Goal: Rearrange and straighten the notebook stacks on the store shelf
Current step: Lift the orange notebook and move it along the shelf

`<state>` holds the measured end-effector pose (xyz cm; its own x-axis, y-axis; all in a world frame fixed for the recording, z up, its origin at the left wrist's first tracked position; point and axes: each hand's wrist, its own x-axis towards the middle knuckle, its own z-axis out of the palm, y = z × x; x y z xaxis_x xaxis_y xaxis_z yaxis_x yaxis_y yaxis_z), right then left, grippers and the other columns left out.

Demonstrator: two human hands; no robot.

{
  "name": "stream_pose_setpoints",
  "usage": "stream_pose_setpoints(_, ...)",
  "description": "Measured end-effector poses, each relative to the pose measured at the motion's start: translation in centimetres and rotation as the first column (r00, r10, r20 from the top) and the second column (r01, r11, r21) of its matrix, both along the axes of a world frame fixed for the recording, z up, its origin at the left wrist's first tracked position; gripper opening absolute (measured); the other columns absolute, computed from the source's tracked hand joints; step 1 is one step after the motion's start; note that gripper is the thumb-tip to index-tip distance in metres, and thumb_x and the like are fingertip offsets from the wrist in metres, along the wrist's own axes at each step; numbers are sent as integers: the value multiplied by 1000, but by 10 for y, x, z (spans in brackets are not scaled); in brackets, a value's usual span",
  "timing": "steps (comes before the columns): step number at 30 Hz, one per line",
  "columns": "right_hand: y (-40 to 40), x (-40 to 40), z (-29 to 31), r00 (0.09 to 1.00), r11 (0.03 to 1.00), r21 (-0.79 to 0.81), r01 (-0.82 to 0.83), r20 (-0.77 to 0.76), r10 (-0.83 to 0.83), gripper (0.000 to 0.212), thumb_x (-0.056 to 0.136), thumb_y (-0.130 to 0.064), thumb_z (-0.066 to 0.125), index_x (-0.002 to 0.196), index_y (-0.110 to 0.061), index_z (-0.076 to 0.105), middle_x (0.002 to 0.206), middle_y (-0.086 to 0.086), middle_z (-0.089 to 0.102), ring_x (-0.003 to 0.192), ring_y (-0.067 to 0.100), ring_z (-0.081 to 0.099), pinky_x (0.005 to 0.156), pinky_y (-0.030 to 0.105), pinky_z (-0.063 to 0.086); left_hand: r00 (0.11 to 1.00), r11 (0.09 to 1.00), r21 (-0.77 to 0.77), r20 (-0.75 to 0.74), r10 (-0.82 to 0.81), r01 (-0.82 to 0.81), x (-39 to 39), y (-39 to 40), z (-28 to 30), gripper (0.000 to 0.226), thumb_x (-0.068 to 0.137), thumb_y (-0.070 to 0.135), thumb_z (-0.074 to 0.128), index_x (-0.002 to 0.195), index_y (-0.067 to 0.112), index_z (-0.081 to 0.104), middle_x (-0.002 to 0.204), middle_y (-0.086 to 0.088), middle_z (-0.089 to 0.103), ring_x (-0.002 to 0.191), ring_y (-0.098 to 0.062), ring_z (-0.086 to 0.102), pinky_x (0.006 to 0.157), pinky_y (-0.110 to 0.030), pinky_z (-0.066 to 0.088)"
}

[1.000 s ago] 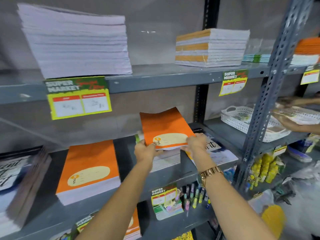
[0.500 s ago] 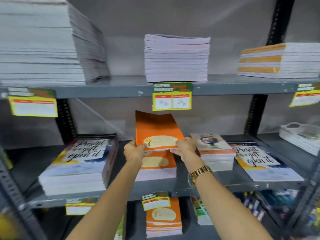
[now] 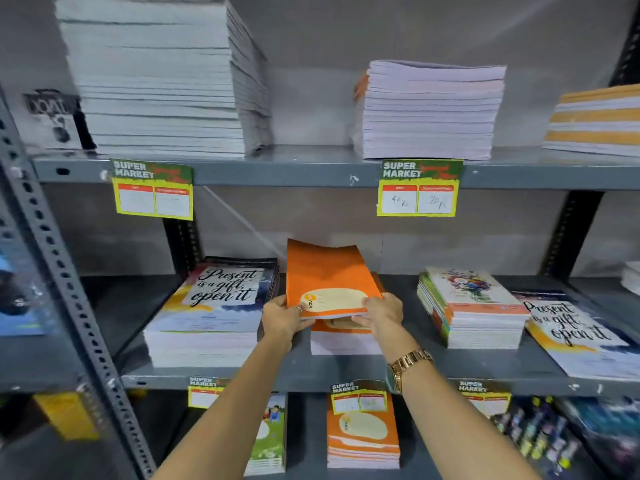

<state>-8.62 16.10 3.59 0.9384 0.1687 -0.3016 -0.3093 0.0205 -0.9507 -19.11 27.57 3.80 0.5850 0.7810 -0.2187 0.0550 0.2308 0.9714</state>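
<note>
Both hands gripped the near edge of an orange notebook [image 3: 327,278]: the left hand [image 3: 282,317] at its left corner, the right hand [image 3: 381,313] at its right corner. It tilted up, far edge raised, just above the orange stack [image 3: 343,336] lying under the hands on the shelf [image 3: 346,372].

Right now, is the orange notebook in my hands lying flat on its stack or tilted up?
Tilted up. The orange notebook is gripped at its near edge by the left hand and right hand, far edge raised above the stack.
</note>
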Motion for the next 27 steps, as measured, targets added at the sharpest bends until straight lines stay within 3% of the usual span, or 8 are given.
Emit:
stream_pose_setpoints(4,-10,9,-7,999,1000,19,25,-31,-25,50,83,2,67,130,1,51,123,22,62,53,20,62,71,31,59,995,993,106,-89,-39,48,14,1,-12,33,86,0,58,120,0,54,121,-18,63,87,-28,65,65,-29,59)
stream_pose_setpoints(7,-16,18,-14,999,1000,16,26,-40,-26,47,81,3,70,125,5,54,120,24,63,55,21,63,73,31,58,983,971,217,-171,-63,100,26,-1,-18,35,86,4,60,120,1,55,121,-18,63,95,-32,66,77,-36,58)
stream_pose_setpoints(11,-26,25,-24,999,996,-87,24,-38,-28,31,81,6,68,111,10,59,107,21,65,84,34,68,85,38,57,952,906,387,-301,-53,173,35,-5,-30,32,86,8,61,116,-1,58,119,-19,64,106,-35,62,93,-41,52)
stream_pose_setpoints(14,-29,29,-30,1000,974,-228,-8,-1,8,28,80,2,71,106,10,62,109,24,68,76,29,65,78,37,59,914,838,493,-405,-16,233,38,-6,-36,25,85,17,63,105,1,64,107,-19,68,96,-33,64,83,-39,51)
stream_pose_setpoints(17,-28,31,-27,993,884,-467,-13,96,65,32,78,-16,76,101,2,64,105,17,70,77,27,67,61,30,57,871,793,543,-490,34,275,38,-4,-37,27,83,30,64,99,8,66,103,-15,67,80,-26,62,68,-34,50)
stream_pose_setpoints(21,-29,28,-23,966,696,-718,28,198,166,37,78,-33,74,102,-7,63,108,10,68,99,29,65,68,30,46,824,752,584,-558,97,306,38,-2,-38,31,82,37,64,99,11,67,107,-12,65,74,-19,55,64,-30,44)
stream_pose_setpoints(24,-31,28,-20,938,567,-818,97,265,222,38,81,-38,70,106,-10,63,111,8,65,100,26,63,68,29,45,793,729,601,-594,133,327,37,-7,-33,38,82,41,63,105,10,63,119,-13,59,87,-25,62,71,-34,47)
stream_pose_setpoints(27,-40,36,-13,886,589,-770,245,424,186,30,85,-32,65,106,-11,64,110,10,66,99,26,64,73,31,52,814,611,726,-538,220,315,39,-19,-24,42,85,36,61,115,8,55,133,-14,48,110,-30,58,86,-40,49)
